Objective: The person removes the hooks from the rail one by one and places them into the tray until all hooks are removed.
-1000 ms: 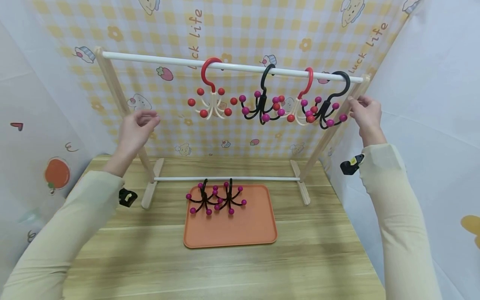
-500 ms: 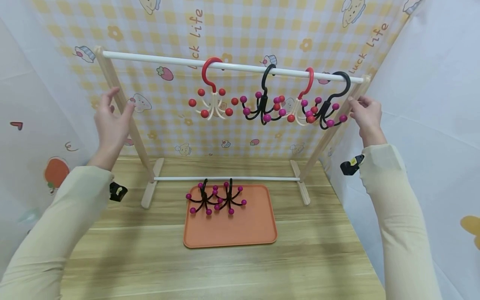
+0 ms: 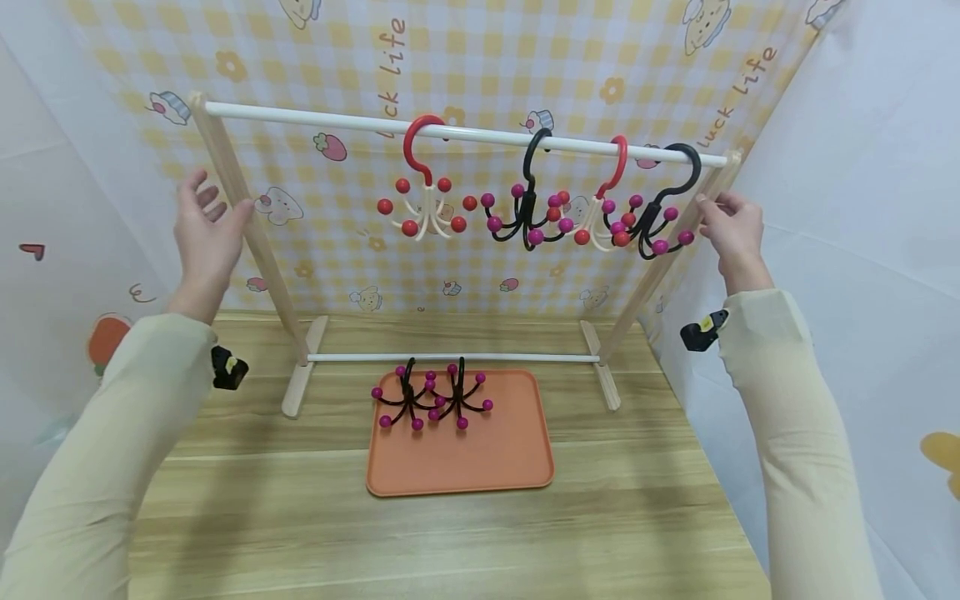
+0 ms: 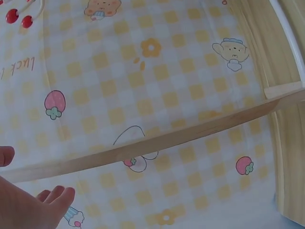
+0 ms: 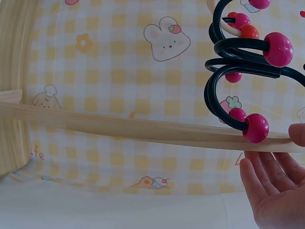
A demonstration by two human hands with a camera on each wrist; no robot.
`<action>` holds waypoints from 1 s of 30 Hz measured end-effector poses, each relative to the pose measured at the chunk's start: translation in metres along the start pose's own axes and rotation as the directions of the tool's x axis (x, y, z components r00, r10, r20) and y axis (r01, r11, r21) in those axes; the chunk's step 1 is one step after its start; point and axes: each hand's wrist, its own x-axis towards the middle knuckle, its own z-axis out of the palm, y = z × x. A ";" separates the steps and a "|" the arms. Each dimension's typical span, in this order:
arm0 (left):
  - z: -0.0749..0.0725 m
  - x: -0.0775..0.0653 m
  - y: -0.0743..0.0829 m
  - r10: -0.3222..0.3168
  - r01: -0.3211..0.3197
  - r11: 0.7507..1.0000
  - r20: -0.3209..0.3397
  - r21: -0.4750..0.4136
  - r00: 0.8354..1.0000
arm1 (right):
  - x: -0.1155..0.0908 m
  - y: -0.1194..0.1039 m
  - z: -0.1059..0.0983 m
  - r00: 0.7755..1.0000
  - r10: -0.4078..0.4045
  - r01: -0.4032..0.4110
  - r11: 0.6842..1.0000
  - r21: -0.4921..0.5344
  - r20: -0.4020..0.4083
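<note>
So the right hand [image 3: 731, 229] is pinching the right post [image 3: 641, 300] of this rack, thumb on one side, fingers on the other. Left hand [image 3: 206, 237] is loose, fingers spread by the left post [image 3: 272, 275]; can't tell if the thumb's touching. Four hangers [image 3: 528, 204] dangle off the white rail [image 3: 315, 119], red, black, red, black going left to right. Two more black ones [image 3: 408, 396] sit on the far left of the orange tray [image 3: 487, 467], on the table [image 3: 600, 533].
</note>
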 end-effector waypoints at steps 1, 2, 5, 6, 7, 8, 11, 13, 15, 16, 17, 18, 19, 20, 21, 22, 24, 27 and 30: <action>-0.001 0.001 0.000 -0.016 0.016 1.000 0.008 -0.004 1.000 | 0.003 0.003 0.000 1.000 0.002 -0.002 1.000 0.000 -0.009; -0.001 0.002 0.001 -0.029 0.030 1.000 0.017 -0.007 0.999 | 0.004 0.004 0.000 1.000 -0.002 0.002 1.000 -0.011 0.000; -0.003 0.005 0.001 -0.061 0.062 0.998 0.026 -0.010 0.998 | 0.006 0.006 0.000 1.000 -0.001 0.001 1.000 -0.004 -0.008; -0.003 0.006 0.001 -0.072 0.072 0.997 0.030 -0.010 0.997 | 0.006 0.005 -0.001 1.000 -0.007 0.007 1.000 -0.019 0.003; -0.003 0.007 0.002 -0.081 0.081 0.997 0.031 -0.009 0.996 | 0.004 0.004 0.000 1.000 -0.004 0.004 1.000 -0.004 -0.008; -0.004 0.008 0.003 -0.090 0.090 0.996 0.031 -0.009 0.995 | 0.004 0.003 0.000 1.000 -0.001 0.002 1.000 0.010 -0.007; -0.004 0.012 0.005 -0.113 0.113 0.994 0.021 -0.003 0.993 | -0.007 -0.005 0.001 1.000 -0.003 0.003 1.000 -0.004 0.006; -0.003 0.014 0.007 -0.126 0.126 0.992 0.009 0.001 0.992 | -0.009 -0.006 0.003 1.000 0.007 -0.007 1.000 0.029 -0.014; -0.003 0.017 0.008 -0.137 0.137 0.991 -0.001 0.007 0.991 | -0.008 -0.005 0.002 1.000 0.001 -0.001 1.000 0.003 -0.002; -0.003 0.018 0.008 -0.139 0.139 0.990 -0.005 0.011 0.990 | -0.003 -0.002 0.002 1.000 0.004 -0.004 1.000 0.004 -0.013; -0.002 0.019 0.008 -0.138 0.139 0.990 -0.008 0.013 0.990 | 0.001 0.001 0.002 1.000 0.010 -0.009 1.000 0.023 -0.025; -0.002 0.020 0.009 -0.138 0.138 0.990 -0.012 0.014 0.990 | 0.007 0.005 0.001 1.000 0.010 -0.009 1.000 0.028 -0.026; -0.001 0.021 0.009 -0.137 0.137 0.990 -0.018 0.025 0.990 | 0.011 0.007 0.000 1.000 0.011 -0.010 1.000 0.019 -0.022; -0.001 0.022 0.009 -0.134 0.135 0.990 -0.025 0.040 0.991 | 0.015 0.010 -0.001 1.000 0.010 -0.010 1.000 0.005 -0.013; 0.000 0.023 0.009 -0.131 0.133 0.989 -0.034 0.056 0.991 | 0.018 0.012 -0.001 1.000 0.016 -0.015 1.000 0.015 -0.019; 0.000 0.024 0.010 -0.130 0.133 0.988 -0.044 0.072 0.991 | 0.020 0.014 -0.002 1.000 0.011 -0.011 1.000 0.000 -0.013; 0.001 0.025 0.010 -0.133 0.139 0.985 -0.063 0.102 0.989 | 0.023 0.016 -0.004 1.000 0.009 -0.009 1.000 -0.005 0.004; 0.001 0.028 0.009 -0.134 0.144 0.979 -0.082 0.142 0.988 | 0.020 0.014 -0.005 1.000 0.007 -0.007 1.000 -0.015 0.010; 0.001 0.029 0.009 -0.126 0.139 0.975 -0.083 0.175 0.989 | 0.008 0.005 -0.006 1.000 -0.003 0.004 1.000 -0.018 0.009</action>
